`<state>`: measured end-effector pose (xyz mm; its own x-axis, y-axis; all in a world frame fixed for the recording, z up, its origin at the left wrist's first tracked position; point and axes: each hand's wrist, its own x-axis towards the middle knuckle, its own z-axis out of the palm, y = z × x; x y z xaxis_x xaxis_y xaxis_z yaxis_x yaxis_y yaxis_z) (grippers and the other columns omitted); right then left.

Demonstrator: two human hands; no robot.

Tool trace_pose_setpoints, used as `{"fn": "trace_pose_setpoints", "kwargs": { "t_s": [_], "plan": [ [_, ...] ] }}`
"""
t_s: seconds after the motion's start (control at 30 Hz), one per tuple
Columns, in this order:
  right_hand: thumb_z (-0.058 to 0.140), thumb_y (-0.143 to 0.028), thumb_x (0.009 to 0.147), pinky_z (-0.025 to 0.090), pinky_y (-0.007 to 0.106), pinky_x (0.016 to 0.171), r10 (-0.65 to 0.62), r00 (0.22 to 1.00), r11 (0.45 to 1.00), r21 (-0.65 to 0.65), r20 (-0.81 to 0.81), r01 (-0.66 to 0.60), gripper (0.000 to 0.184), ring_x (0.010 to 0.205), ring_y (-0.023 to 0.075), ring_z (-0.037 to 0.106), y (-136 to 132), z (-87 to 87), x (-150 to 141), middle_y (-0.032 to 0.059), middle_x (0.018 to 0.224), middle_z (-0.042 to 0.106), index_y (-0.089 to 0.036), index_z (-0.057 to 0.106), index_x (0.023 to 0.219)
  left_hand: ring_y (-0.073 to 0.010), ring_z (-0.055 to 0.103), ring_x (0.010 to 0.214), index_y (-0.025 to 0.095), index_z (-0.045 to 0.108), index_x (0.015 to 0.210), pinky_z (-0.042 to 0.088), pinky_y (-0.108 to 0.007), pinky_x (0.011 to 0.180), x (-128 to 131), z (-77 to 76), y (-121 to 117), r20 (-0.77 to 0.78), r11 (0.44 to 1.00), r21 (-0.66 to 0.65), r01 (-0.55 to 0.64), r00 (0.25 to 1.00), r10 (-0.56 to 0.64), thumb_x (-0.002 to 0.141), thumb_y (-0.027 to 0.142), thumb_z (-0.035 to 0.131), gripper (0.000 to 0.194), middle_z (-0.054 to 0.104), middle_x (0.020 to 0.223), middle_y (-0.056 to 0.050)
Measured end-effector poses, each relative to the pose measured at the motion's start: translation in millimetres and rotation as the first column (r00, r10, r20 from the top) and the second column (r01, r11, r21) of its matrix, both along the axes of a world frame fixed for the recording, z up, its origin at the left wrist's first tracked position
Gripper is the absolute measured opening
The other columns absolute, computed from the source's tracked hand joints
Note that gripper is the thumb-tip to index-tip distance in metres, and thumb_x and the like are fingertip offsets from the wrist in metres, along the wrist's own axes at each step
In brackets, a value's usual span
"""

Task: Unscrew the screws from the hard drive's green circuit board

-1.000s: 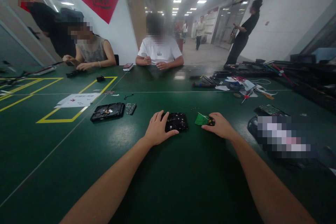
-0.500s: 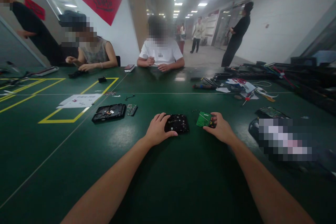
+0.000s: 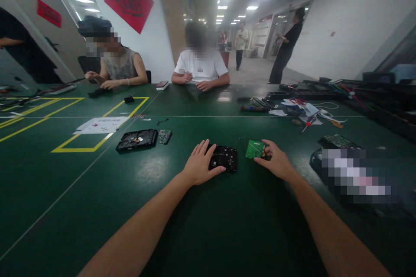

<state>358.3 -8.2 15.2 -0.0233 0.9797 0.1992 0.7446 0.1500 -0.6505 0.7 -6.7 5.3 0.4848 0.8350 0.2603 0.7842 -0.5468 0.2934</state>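
Observation:
A black hard drive body (image 3: 225,158) lies flat on the green table (image 3: 208,225) in front of me. My left hand (image 3: 199,164) grips its left side, fingers on top and thumb along the near edge. Just to its right is a small green circuit board (image 3: 254,149). My right hand (image 3: 276,161) pinches the board's right edge together with a small dark part that I cannot make out.
A second black drive (image 3: 137,140) and a small circuit board (image 3: 164,136) lie to the left by yellow floor-tape lines and a paper sheet (image 3: 100,124). Tools and cables (image 3: 292,108) clutter the far right. Two people sit across the table; others stand behind.
My left hand has pulled the black drive slightly nearer and turned it a little. My right hand has shifted on the green board. The person standing at the back has walked farther off.

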Motion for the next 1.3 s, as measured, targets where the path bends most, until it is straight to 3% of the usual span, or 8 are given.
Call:
{"fn": "trace_pose_setpoints", "kwargs": {
  "t_s": [0.17, 0.27, 0.43, 0.57, 0.7, 0.9, 1.07, 1.3],
  "plan": [
    [0.077, -0.051, 0.082, 0.059, 0.048, 0.092, -0.031, 0.981, 0.999, -0.046, -0.190, 0.023, 0.070, 0.098, 0.0285, 0.072, 4.3, -6.1, -0.2, 0.0090, 0.108, 0.073, -0.024, 0.054, 0.142, -0.0445, 0.031, 0.151, 0.027, 0.042, 0.158, 0.031, -0.063, 0.121, 1.9, 1.1, -1.1, 0.014, 0.996, 0.001, -0.091, 0.996, 0.091, 0.086, 0.087, 0.051, 0.094, 0.032, 0.165, -0.015],
    [0.076, -0.051, 0.083, 0.061, 0.043, 0.077, -0.084, 0.950, 0.994, -0.095, -0.301, 0.057, 0.066, 0.089, 0.0260, 0.072, 4.0, -6.3, -3.3, 0.0089, 0.105, 0.073, -0.024, 0.056, 0.140, -0.0461, 0.037, 0.144, 0.029, 0.047, 0.155, 0.035, -0.064, 0.116, 3.0, 4.4, -3.2, 0.029, 0.992, 0.011, -0.123, 0.992, 0.123, 0.082, 0.088, 0.054, 0.094, 0.039, 0.158, -0.015],
    [0.075, -0.048, 0.084, 0.052, 0.031, 0.054, -0.131, 0.870, 0.977, -0.209, -0.475, 0.033, 0.062, 0.067, 0.0171, 0.065, -1.5, -0.3, -10.5, 0.0084, 0.102, 0.072, -0.022, 0.058, 0.137, -0.0452, 0.043, 0.141, 0.031, 0.047, 0.153, 0.040, -0.062, 0.114, 2.5, 1.9, -2.8, 0.060, 0.996, -0.002, -0.093, 0.994, 0.093, 0.085, 0.084, 0.057, 0.087, 0.030, 0.163, -0.013],
    [0.071, -0.045, 0.086, 0.050, 0.028, 0.052, -0.134, 0.832, 0.977, -0.212, -0.539, 0.019, 0.048, 0.068, 0.0169, 0.064, -1.7, 1.2, -11.9, 0.0059, 0.093, 0.072, -0.021, 0.063, 0.127, -0.0416, 0.046, 0.141, 0.029, 0.046, 0.153, 0.038, -0.060, 0.117, -0.5, -4.2, 5.6, 0.059, 0.999, 0.006, -0.042, 0.997, 0.041, 0.089, 0.079, 0.057, 0.082, 0.032, 0.164, -0.013],
    [0.068, -0.042, 0.089, 0.048, 0.026, 0.050, -0.151, 0.794, 0.975, -0.221, -0.588, 0.022, 0.036, 0.068, 0.0161, 0.065, -0.4, 1.0, -10.6, 0.0079, 0.100, 0.073, -0.021, 0.065, 0.118, -0.0405, 0.043, 0.144, 0.024, 0.043, 0.154, 0.038, -0.059, 0.118, -1.6, -4.7, 8.9, 0.054, 0.999, 0.011, -0.040, 0.998, 0.040, 0.091, 0.078, 0.055, 0.084, 0.034, 0.163, -0.015],
    [0.071, -0.042, 0.086, 0.047, 0.025, 0.050, -0.174, 0.749, 0.970, -0.243, -0.640, 0.018, 0.028, 0.067, 0.0146, 0.065, -2.6, 3.7, -11.8, 0.0074, 0.099, 0.074, -0.021, 0.067, 0.104, -0.0467, 0.041, 0.140, 0.028, 0.049, 0.150, 0.037, -0.066, 0.112, 14.0, 0.8, -9.5, 0.047, 0.969, 0.107, -0.222, 0.975, 0.218, 0.089, 0.081, 0.051, 0.081, 0.044, 0.154, -0.016],
    [0.077, -0.039, 0.081, 0.045, 0.024, 0.050, -0.187, 0.713, 0.966, -0.257, -0.675, 0.011, 0.027, 0.066, 0.0146, 0.064, -3.6, 5.4, -16.3, 0.0057, 0.093, 0.073, -0.021, 0.068, 0.100, -0.0517, 0.043, 0.133, 0.017, 0.048, 0.149, 0.038, -0.068, 0.107, 43.1, 2.7, -20.9, 0.047, 0.955, 0.063, -0.291, 0.956, 0.289, 0.076, 0.094, 0.050, 0.106, 0.047, 0.147, -0.024],
    [0.081, -0.034, 0.077, 0.042, 0.023, 0.050, -0.215, 0.630, 0.969, -0.245, -0.746, 0.040, 0.035, 0.060, 0.0111, 0.058, -5.4, 10.9, -21.5, 0.0002, 0.079, 0.067, -0.020, 0.066, 0.105, -0.0472, 0.039, 0.140, 0.013, 0.046, 0.148, 0.031, -0.061, 0.115, 51.6, 8.2, -23.5, -0.011, 0.932, 0.033, -0.361, 0.932, 0.361, 0.079, 0.088, 0.053, 0.102, 0.043, 0.151, -0.024]
  ]
}}
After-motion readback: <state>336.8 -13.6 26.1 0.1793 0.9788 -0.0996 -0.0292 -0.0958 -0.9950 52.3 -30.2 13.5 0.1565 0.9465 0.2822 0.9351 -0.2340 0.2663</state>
